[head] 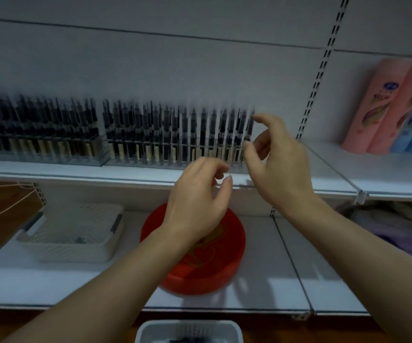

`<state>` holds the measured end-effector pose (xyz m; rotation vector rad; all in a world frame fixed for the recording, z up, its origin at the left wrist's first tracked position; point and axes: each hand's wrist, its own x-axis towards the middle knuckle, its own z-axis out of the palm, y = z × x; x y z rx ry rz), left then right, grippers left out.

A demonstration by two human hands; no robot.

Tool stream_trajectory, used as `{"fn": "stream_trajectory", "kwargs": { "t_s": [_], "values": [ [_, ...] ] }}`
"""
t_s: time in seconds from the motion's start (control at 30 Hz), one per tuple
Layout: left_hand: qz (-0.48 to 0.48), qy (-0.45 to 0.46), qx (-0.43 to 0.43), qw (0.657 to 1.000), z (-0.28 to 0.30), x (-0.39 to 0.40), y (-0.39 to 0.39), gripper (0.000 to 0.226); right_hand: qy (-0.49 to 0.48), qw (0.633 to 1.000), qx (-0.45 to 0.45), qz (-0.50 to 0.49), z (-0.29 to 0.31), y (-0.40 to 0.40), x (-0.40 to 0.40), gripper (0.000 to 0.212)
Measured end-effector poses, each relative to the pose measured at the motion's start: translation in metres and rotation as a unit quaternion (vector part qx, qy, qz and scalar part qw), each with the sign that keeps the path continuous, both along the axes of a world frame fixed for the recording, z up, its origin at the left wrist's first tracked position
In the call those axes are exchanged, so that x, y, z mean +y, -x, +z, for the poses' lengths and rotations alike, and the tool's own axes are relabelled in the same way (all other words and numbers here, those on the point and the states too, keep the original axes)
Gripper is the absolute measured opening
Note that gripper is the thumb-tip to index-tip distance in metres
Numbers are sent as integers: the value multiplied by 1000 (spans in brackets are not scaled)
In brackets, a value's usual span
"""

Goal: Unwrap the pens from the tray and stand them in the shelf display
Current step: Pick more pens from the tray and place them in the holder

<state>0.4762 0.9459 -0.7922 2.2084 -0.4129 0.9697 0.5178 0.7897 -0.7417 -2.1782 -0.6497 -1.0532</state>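
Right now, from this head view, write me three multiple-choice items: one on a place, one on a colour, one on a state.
1. Where does the round bowl sit?
A. On the lower shelf, right of the white basket
B. On the upper shelf among the pens
C. Inside the white basket

2. What colour is that bowl?
A. Blue
B. Red
C. Green

3. How are the pens in the clear display kept?
A. Lying flat
B. Heaped in a pile
C. Standing upright in rows

Answers: 1 A, it rests on the lower shelf beside the white basket. 2 B, its rim and wall are red. 3 C, the pens stand side by side in the clear display.
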Motion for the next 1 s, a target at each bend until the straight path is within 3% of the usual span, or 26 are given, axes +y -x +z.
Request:
{"fn": "stream_trajectory", "kwargs": {
  "t_s": [0.1, 0.23, 0.37, 0.47, 0.57, 0.77, 0.87, 1.0],
  "values": [
    [-7, 10, 36, 999, -24, 11, 16, 5, -19, 999, 23, 29, -44, 21, 6, 35],
    [-29, -10, 132, 991, -85, 31, 41, 13, -15, 993, 105, 55, -121, 49, 14, 30],
    [-65, -102, 293, 948, -160, 51, 75, 35, 66, 971, 213, 90, -197, 76, 14, 26],
    [-82, -113, 372, 918, -198, 60, 92, 44, 141, 950, 257, 109, -243, 94, 14, 24],
    [-79, -137, 427, 890, -224, 67, 102, 44, 213, 909, 334, 127, -284, 111, 15, 21],
    [-94, -144, 504, 847, -262, 75, 110, 22, 361, 801, 451, 155, -342, 128, 22, 18],
    [-90, -160, 535, 825, -275, 79, 112, 19, 395, 770, 478, 152, -363, 132, 27, 18],
    [-89, -166, 537, 823, -287, 83, 111, 18, 425, 747, 493, 137, -387, 136, 32, 19]
  ]
}}
